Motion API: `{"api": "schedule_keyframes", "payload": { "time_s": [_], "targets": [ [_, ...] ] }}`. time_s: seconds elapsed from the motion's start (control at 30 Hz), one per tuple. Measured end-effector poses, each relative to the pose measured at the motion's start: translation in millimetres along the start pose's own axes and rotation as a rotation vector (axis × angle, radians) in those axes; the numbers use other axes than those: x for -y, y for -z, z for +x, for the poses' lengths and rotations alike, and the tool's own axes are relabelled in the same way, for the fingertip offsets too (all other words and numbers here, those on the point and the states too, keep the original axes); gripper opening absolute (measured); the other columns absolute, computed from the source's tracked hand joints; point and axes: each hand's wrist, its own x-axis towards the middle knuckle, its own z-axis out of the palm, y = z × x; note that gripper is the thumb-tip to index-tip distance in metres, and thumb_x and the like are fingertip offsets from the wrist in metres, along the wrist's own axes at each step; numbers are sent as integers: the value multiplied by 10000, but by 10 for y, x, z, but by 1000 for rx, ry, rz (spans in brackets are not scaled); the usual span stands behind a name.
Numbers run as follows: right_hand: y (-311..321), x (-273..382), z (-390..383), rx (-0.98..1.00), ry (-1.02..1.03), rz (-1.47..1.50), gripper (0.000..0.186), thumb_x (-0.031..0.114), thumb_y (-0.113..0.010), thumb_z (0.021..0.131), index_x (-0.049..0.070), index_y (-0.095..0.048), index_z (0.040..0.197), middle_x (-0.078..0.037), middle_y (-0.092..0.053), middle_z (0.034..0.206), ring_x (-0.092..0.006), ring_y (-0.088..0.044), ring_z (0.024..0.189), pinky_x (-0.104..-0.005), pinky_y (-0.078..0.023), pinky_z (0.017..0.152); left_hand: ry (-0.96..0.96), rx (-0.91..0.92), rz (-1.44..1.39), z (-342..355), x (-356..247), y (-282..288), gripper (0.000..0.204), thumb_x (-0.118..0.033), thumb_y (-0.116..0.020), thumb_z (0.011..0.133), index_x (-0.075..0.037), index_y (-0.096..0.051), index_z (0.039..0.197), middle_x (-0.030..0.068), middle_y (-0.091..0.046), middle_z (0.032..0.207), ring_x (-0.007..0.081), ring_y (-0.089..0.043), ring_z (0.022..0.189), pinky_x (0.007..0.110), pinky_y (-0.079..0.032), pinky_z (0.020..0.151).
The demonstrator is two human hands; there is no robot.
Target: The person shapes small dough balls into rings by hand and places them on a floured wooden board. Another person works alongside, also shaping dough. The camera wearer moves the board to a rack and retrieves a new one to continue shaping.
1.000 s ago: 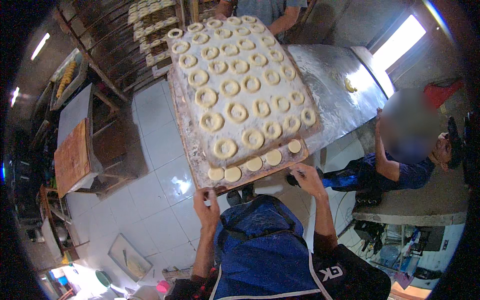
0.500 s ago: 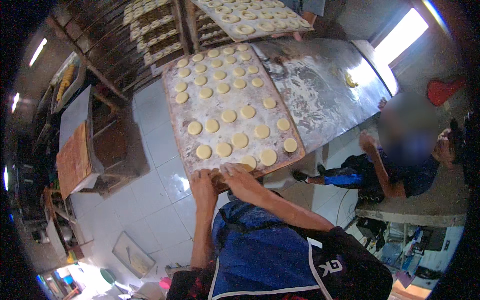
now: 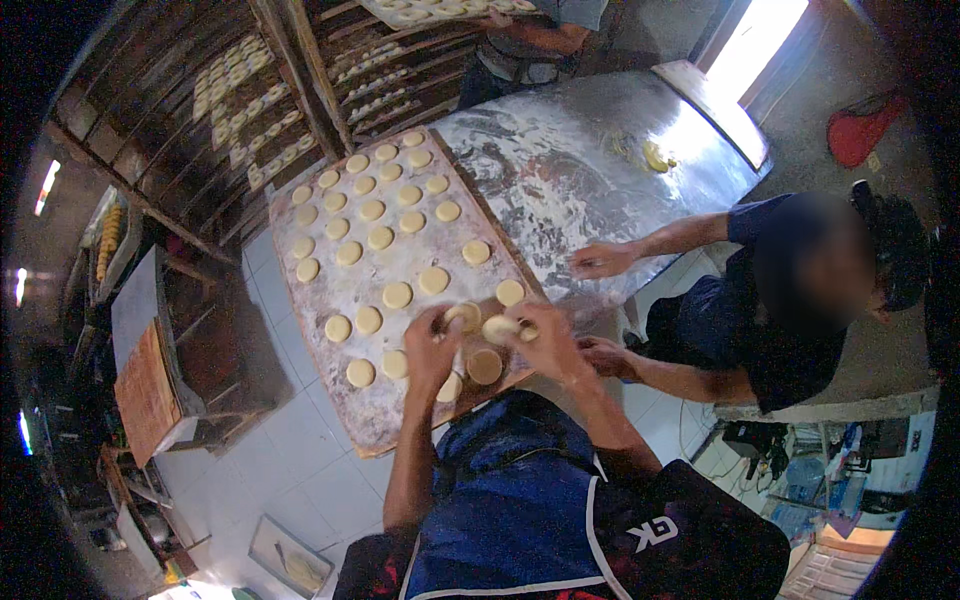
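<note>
A floured wooden board in front of me bears several rows of flat, round, pale dough discs. Over its near right part, my left hand pinches a dough disc by its edge. Just to the right, my right hand has its fingers closed on another dough piece, which is tilted and looks ring-like, though blur hides its exact shape. Below the hands, more discs lie near the board's front edge, one of them in shadow.
A floured metal table adjoins the board, with a yellowish lump on it. On the right, a co-worker reaches toward the table. Another person holds a tray of dough rings beside wooden racks.
My hands have moved from the board's near edge to above it and now hold dough pieces. The co-worker's arms have stretched toward the table. The tray at the back has shifted toward the racks.
</note>
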Motion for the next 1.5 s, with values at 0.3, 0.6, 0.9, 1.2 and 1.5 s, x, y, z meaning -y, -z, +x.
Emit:
{"api": "schedule_keyframes", "payload": {
  "time_s": [0.3, 0.6, 0.9, 1.2, 1.5],
  "targets": [
    [726, 363, 122, 94, -31, 45, 263, 38, -711, 770, -11, -651, 1022, -135, -656, 934, -221, -658, 855, -339, -518, 766, -172, -157, -105, 1208, -573, -641, 288, -124, -699, 826, 10, -603, 1063, 134, -676, 870, 195, -642, 762, 345, -518, 711],
    [816, -207, 211, -209, -37, -86, 230, 38, -705, 767, 7, -670, 993, -137, -676, 967, -260, -667, 872, -359, -531, 772, -227, -38, 1, 1390, -264, -1196, 352, -133, -699, 775, -12, -568, 1078, 181, -664, 895, 340, -655, 807, 429, -517, 743],
    [146, -1910, 816, -108, -260, -600, 264, 180, -795, 626, 26, -623, 754, -146, -628, 702, -315, -623, 694, -437, -478, 645, -248, -135, 131, 703, 79, -939, 334, -153, -648, 816, 19, -556, 1087, 231, -642, 944, 432, -617, 901, 486, -485, 782],
    [-129, -798, 424, -197, -444, 364, 317, 183, -801, 712, 36, -598, 906, -74, -621, 792, -183, -620, 804, -334, -504, 712, 146, -71, -494, 145, -120, -663, 303, -183, -642, 927, 35, -630, 1137, 98, -698, 966, 177, -650, 900, 326, -539, 808],
    [-437, 156, 191, -67, -190, 441, 512, 16, -742, 728, 39, -479, 1167, -135, -631, 1014, -191, -637, 907, -314, -534, 759, 95, -78, -519, -243, -218, -100, 208, -107, -602, 953, 40, -604, 1099, 102, -665, 1010, 166, -646, 893, 311, -551, 779]
  ]
}}
